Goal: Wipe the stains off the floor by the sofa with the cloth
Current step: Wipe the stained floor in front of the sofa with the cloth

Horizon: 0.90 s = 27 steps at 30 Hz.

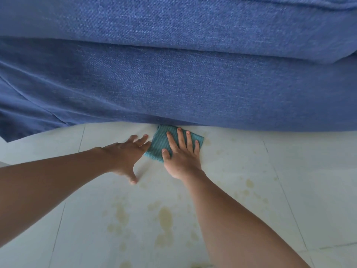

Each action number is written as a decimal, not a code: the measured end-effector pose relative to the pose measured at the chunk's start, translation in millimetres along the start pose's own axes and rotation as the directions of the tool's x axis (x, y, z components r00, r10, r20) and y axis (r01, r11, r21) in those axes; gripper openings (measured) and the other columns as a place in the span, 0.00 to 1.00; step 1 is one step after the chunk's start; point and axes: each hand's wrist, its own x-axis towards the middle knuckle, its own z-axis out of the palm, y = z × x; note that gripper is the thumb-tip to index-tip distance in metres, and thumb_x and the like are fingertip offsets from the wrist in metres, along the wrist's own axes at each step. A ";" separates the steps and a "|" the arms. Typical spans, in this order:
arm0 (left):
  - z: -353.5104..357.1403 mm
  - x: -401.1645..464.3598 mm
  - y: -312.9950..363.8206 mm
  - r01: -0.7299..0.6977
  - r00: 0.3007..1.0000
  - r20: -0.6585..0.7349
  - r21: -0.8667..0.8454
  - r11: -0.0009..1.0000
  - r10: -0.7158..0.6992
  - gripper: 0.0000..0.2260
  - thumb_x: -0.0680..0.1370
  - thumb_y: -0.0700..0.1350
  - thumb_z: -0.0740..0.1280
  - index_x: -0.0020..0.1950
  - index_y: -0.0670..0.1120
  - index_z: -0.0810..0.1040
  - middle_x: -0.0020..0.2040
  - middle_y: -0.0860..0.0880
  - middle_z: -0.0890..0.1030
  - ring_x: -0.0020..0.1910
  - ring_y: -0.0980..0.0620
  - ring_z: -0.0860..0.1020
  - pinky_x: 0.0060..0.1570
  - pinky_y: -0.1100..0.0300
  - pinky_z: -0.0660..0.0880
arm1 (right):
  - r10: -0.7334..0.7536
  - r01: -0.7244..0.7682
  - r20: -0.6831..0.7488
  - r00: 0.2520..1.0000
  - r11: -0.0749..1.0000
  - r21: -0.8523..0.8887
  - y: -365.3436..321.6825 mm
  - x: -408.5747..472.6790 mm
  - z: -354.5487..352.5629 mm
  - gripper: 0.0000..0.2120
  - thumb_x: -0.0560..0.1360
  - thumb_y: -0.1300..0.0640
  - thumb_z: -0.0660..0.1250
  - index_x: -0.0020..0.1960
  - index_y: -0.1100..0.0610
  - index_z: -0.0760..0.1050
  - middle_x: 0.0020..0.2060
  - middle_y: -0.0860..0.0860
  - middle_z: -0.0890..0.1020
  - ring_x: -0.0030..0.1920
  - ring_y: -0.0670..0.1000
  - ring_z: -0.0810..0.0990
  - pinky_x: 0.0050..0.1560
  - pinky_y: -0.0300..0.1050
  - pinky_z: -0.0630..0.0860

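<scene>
By sofa [173,84], cloth [162,142] flat under right hand [181,157], long axis diagonal.

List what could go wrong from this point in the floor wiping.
1. The cloth sits right against the sofa; a forward stroke may smear stain residue onto the blue fabric.
2. The yellowish stains lie nearer the person, away from the cloth, so they may be missed.
3. The left hand rests flat near wet spots and might slip or spread them.

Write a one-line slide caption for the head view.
Right hand presses teal cloth flat beside blue sofa; yellowish stains remain on floor.
</scene>
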 end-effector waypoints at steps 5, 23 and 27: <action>-0.1 -0.4 0.7 0.000 1.000 0.010 0.008 1.000 0.000 0.59 0.65 0.57 0.78 0.81 0.49 0.39 0.80 0.52 0.35 0.79 0.49 0.40 0.69 0.46 0.67 | 0.027 -0.026 -0.011 1.000 1.000 0.013 8.7 6.6 -4.4 0.31 0.81 0.39 0.43 0.82 0.41 0.39 0.82 0.45 0.36 0.80 0.52 0.32 0.76 0.58 0.29; 1.7 1.6 -1.7 -0.005 0.999 0.036 0.034 0.999 0.004 0.59 0.65 0.60 0.77 0.80 0.50 0.38 0.79 0.54 0.32 0.79 0.50 0.39 0.70 0.47 0.67 | 0.182 -0.182 -0.016 0.983 0.983 0.011 87.4 6.7 -34.4 0.30 0.82 0.39 0.43 0.81 0.41 0.37 0.82 0.45 0.36 0.80 0.51 0.32 0.78 0.58 0.33; 2.0 3.7 -1.5 -0.005 0.999 0.040 0.049 0.999 0.003 0.59 0.65 0.60 0.76 0.80 0.50 0.37 0.79 0.54 0.32 0.79 0.49 0.38 0.69 0.47 0.67 | 0.227 -0.227 -0.023 0.974 0.974 0.010 105.0 2.2 -39.8 0.30 0.82 0.39 0.43 0.81 0.41 0.36 0.81 0.45 0.34 0.80 0.51 0.32 0.78 0.57 0.33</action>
